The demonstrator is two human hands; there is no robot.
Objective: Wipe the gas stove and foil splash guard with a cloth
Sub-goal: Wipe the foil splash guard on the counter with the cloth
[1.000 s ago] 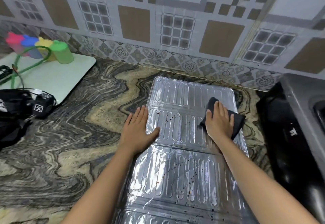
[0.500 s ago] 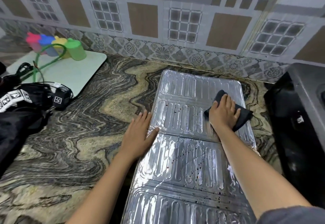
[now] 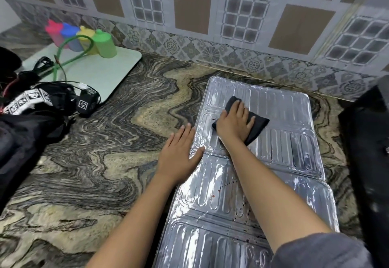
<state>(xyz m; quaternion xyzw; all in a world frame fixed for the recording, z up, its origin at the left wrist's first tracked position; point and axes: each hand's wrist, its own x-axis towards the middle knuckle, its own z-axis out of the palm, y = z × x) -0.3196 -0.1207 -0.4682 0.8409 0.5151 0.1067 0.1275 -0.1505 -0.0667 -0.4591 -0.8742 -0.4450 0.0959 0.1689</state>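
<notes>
1. Fingers (image 3: 239, 110) of the right hand (image 3: 232, 123) are spread a little and pressed flat on the dark cloth (image 3: 257, 125); the palm pins it down, no pinch that I can see.
2. Left hand (image 3: 179, 152): flat, fingers together, holding nothing. It bears on the left edge of the foil splash guard (image 3: 284, 141), thumb on the foil, the other fingers partly on the marble counter (image 3: 105, 162).
3. I see the guard lying flat on the counter, unfolded, three ribbed panels in view. Cloth sits on the far panel, left of centre. Dark specks on the middle and near panels.
4. Right of the guard: black gas stove (image 3: 368, 152), just beside the foil, cut off by the frame edge.
5. Left side, well apart: white board (image 3: 101, 74) with four coloured bottles (image 3: 84, 38) in a row, pink, blue, yellow, green, plus a green hose (image 3: 73, 57) looped in front of them.
6. Nearer left: black gear (image 3: 42, 110) with printed square markers and cables. I can't tell what it is.
7. Tiled wall (image 3: 189, 15) runs along the back.
8. My right forearm crosses the middle panel and hides part of it.
</notes>
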